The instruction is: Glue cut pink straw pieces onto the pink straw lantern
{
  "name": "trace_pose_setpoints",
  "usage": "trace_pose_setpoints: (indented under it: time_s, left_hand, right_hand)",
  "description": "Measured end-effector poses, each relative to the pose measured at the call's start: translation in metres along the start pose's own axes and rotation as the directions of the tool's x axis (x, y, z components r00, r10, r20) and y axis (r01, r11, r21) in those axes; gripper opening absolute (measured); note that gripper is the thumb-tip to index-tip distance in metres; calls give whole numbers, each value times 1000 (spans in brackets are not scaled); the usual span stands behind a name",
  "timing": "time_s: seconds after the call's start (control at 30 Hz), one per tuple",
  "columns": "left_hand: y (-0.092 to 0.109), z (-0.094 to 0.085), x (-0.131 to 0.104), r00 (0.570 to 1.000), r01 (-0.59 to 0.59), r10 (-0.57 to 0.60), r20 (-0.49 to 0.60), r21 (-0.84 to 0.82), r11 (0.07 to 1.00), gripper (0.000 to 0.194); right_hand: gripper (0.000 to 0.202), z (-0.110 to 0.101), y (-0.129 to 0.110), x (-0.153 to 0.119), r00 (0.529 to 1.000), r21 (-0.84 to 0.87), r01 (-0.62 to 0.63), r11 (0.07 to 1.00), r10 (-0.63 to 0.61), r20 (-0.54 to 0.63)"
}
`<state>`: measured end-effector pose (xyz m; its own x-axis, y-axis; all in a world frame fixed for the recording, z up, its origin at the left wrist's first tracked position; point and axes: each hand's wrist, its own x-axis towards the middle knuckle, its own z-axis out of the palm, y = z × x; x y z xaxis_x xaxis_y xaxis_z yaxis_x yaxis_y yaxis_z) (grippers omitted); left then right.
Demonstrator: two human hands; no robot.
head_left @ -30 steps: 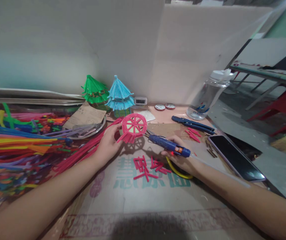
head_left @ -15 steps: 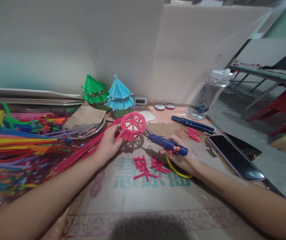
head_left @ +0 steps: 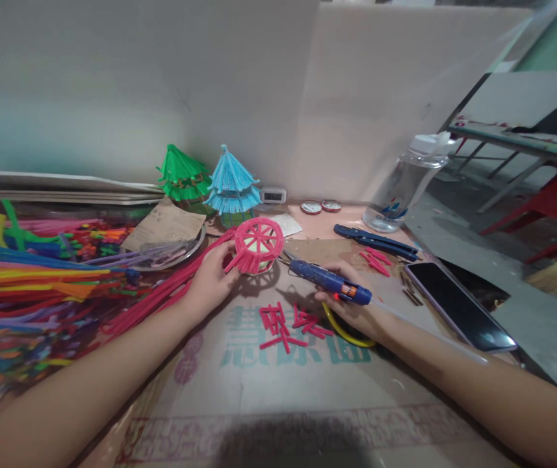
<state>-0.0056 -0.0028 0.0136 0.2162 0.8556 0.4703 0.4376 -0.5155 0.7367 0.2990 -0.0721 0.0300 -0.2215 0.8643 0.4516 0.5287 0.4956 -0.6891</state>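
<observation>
My left hand (head_left: 216,270) grips the side of a round pink pipe-cleaner piece (head_left: 259,244), which has spokes across its top and a fringe of short strips at the front. In my right hand (head_left: 344,300) is a blue hot glue gun (head_left: 329,281), a clear glue stick trailing from its back. Its nozzle points at the pink piece, just to the right of it; I cannot tell if they touch. Several short cut pink pipe-cleaner pieces (head_left: 278,328) lie on the cardboard (head_left: 259,390) below. A yellow cord or ring (head_left: 346,337) curves under my right hand.
Green (head_left: 183,172) and blue pipe-cleaner pavilions (head_left: 232,182) stand at the back. Bundles of coloured pipe cleaners (head_left: 39,279) fill the left. To the right are a water bottle (head_left: 402,185), a blue utility knife (head_left: 375,242), pink strips (head_left: 375,261) and a phone (head_left: 461,305).
The glue gun has shifted slightly right, its nozzle a little farther from the pink piece. My left hand and the piece are almost unmoved.
</observation>
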Motion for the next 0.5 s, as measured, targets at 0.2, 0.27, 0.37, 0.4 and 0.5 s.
trace_pose_setpoints:
  time_s: [0.2, 0.27, 0.37, 0.4, 0.5]
  left_hand:
    - [-3, 0, 0, 1000, -17, 17, -1, 18, 1000, 37]
    - [-3, 0, 1, 1000, -24, 25, -6, 25, 999, 37]
    - [-3, 0, 1, 999, -36, 36, -5, 36, 999, 36]
    - [-3, 0, 1, 999, -39, 39, -1, 36, 999, 34]
    - [-3, 0, 0, 999, -46, 46, 3, 40, 998, 32]
  right_hand:
    - [36, 1, 1, 1, 1000, -55, -10, 998, 8, -30]
    - [36, 1, 1, 1, 999, -51, -29, 998, 28, -25]
    - [38, 2, 0, 1, 998, -45, -57, 997, 56, -16]
    - [39, 2, -1, 1, 998, -44, -63, 997, 63, -19]
    - [41, 2, -3, 2, 996, -44, -93, 995, 92, -20]
